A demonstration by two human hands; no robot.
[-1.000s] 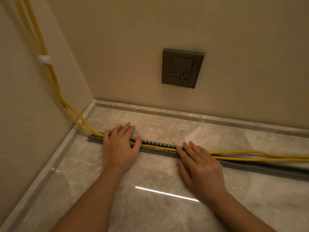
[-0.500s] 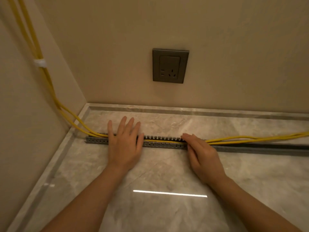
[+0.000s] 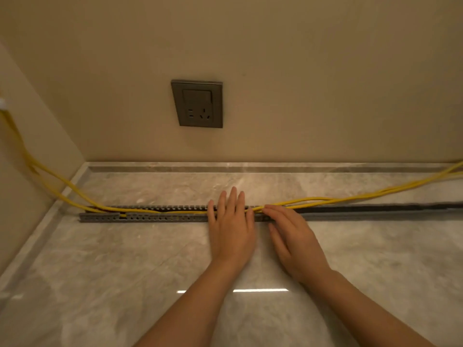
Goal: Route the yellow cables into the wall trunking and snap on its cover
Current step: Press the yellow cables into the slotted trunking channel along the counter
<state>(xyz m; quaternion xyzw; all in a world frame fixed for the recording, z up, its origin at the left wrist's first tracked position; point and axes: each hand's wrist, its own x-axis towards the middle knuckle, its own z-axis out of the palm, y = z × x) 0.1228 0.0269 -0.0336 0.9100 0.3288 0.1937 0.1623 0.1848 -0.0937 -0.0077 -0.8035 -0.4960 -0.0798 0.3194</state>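
Note:
A grey slotted trunking (image 3: 160,214) lies along the marble floor, running off to the right. Yellow cables (image 3: 350,197) come down the left wall, sit inside the channel's left stretch, then rise out of it to the right. My left hand (image 3: 231,231) lies flat across the trunking, palm down, fingers together, pressing the cables. Just right of it, my right hand (image 3: 290,234) rests with fingertips on the cables where they leave the channel. No cover is seen on the trunking.
A dark wall socket (image 3: 198,103) sits on the beige back wall above the trunking. A marble skirting (image 3: 250,167) runs along the wall's foot. A white clip (image 3: 2,103) holds the cables on the left wall.
Both hands have slid to the right along the trunking, leaving more cable seated in the channel at the left. The hands are now closer together.

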